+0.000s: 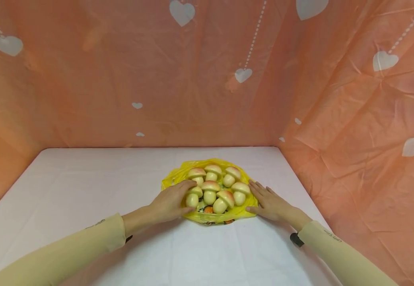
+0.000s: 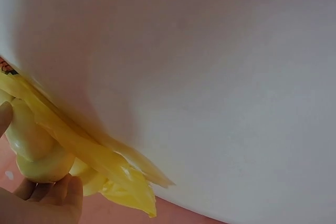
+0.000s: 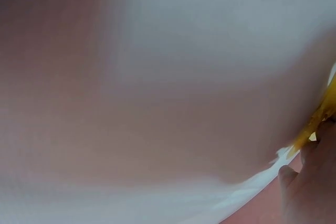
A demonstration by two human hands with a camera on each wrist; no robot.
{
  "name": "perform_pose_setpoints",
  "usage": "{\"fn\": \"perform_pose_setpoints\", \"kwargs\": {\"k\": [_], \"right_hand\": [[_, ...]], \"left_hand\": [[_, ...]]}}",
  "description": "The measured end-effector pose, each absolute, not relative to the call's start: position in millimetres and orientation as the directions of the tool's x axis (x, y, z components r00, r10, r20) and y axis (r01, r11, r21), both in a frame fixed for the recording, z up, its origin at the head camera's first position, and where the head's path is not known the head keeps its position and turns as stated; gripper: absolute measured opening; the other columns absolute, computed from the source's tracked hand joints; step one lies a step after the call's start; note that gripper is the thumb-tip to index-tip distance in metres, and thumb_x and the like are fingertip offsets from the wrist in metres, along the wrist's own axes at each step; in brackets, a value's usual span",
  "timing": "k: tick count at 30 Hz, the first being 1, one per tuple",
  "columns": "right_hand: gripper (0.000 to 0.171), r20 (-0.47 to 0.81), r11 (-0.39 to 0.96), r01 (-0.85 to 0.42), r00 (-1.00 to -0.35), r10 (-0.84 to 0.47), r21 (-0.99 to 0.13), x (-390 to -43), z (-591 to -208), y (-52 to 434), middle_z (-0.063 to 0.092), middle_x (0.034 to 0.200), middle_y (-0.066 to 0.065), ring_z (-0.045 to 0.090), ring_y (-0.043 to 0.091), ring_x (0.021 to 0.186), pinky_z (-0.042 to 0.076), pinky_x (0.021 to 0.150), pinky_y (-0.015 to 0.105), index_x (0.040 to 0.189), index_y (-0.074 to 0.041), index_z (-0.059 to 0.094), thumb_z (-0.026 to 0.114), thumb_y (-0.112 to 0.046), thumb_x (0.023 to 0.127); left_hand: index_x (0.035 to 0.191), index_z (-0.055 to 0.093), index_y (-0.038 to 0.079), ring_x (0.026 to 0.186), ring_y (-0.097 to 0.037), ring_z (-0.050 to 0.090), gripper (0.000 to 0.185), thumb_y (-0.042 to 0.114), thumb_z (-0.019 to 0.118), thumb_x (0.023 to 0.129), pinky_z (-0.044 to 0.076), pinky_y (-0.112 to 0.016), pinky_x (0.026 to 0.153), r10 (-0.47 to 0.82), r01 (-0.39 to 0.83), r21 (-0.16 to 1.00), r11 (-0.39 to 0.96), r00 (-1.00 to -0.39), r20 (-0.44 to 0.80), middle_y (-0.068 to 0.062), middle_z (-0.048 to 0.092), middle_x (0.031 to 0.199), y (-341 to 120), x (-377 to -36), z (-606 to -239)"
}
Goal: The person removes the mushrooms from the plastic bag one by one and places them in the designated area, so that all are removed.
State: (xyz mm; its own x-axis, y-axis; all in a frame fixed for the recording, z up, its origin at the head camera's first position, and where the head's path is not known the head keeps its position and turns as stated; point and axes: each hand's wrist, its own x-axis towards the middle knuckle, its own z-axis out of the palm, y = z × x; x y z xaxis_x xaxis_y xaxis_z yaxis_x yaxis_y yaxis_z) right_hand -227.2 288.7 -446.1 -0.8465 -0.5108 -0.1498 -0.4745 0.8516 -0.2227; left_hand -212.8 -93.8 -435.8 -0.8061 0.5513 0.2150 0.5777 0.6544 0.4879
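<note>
Several glossy imitation mushrooms (image 1: pixel 209 193), cream with reddish caps, lie grouped on a flattened yellow plastic bag (image 1: pixel 172 176) that has a printed pattern. At the bag's left side is my left hand (image 1: pixel 171 201), thumb and fingers spread on either side of the leftmost mushroom (image 1: pixel 192 200). In the left wrist view its fingertips come up against a mushroom's cap (image 2: pixel 44 166), and the thumb is near the stem. My right hand (image 1: pixel 273 204) rests along the bag's right edge with extended fingers, beside the rightmost mushroom (image 1: pixel 240 194). The right wrist view shows only part of that hand.
A white-covered table (image 1: pixel 85 178) lies under everything, its far edge against an orange curtain (image 1: pixel 192 79) printed with white hearts. More orange sheeting (image 1: pixel 368 159) stands close by on the right side. Dark bands show at both wrists.
</note>
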Motion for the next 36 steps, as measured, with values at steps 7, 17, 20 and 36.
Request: {"fn": "perform_pose_setpoints", "kwargs": {"k": [7, 17, 20, 36], "right_hand": [[0.092, -0.152, 0.854, -0.472, -0.848, -0.507, -0.218, -227.3, -448.0, 290.8, 0.014, 0.172, 0.02, 0.014, 0.044, 0.157, 0.015, 0.124, 0.066, 0.163, 0.004, 0.02, 0.053, -0.058, 0.104], [0.092, -0.165, 0.854, -0.473, -0.844, -0.51, -0.218, -229.1, -446.7, 288.0, 0.014, 0.172, 0.02, 0.014, 0.045, 0.157, 0.015, 0.124, 0.066, 0.163, 0.004, 0.02, 0.052, -0.06, 0.104], [0.093, -0.17, 0.853, -0.47, -0.844, -0.51, -0.225, -228.4, -445.3, 287.3, 0.014, 0.172, 0.02, 0.015, 0.045, 0.157, 0.015, 0.123, 0.067, 0.163, 0.004, 0.02, 0.053, -0.059, 0.103], [0.094, -0.171, 0.856, -0.467, -0.845, -0.506, -0.222, -229.9, -444.2, 287.0, 0.014, 0.172, 0.022, 0.015, 0.047, 0.156, 0.016, 0.123, 0.068, 0.163, 0.005, 0.02, 0.052, -0.06, 0.103]], "left_hand": [[0.149, 0.049, 0.005, 0.131, -0.034, 0.058, 0.075, 0.024, 0.086, 0.087, 0.051, -0.052, 0.106, 0.525, 0.541, 0.533, 0.651, -0.828, 0.199, -0.013, 0.057, 0.147, -98.8, -211.6, -436.3], [0.151, 0.048, 0.009, 0.136, -0.036, 0.054, 0.079, 0.023, 0.089, 0.085, 0.049, -0.057, 0.107, 0.476, 0.541, 0.603, 0.586, -0.832, 0.284, -0.009, 0.054, 0.151, -108.8, -207.0, -432.0], [0.15, 0.05, 0.009, 0.135, -0.035, 0.055, 0.079, 0.023, 0.089, 0.084, 0.049, -0.057, 0.107, 0.469, 0.565, 0.603, 0.563, -0.819, 0.33, -0.008, 0.054, 0.152, -112.5, -205.4, -428.5], [0.143, 0.053, 0.001, 0.125, -0.03, 0.06, 0.077, 0.008, 0.093, 0.077, 0.05, -0.049, 0.107, 0.378, 0.671, 0.571, 0.474, -0.74, 0.556, -0.014, 0.054, 0.146, -148.2, -206.5, -410.8]]}}
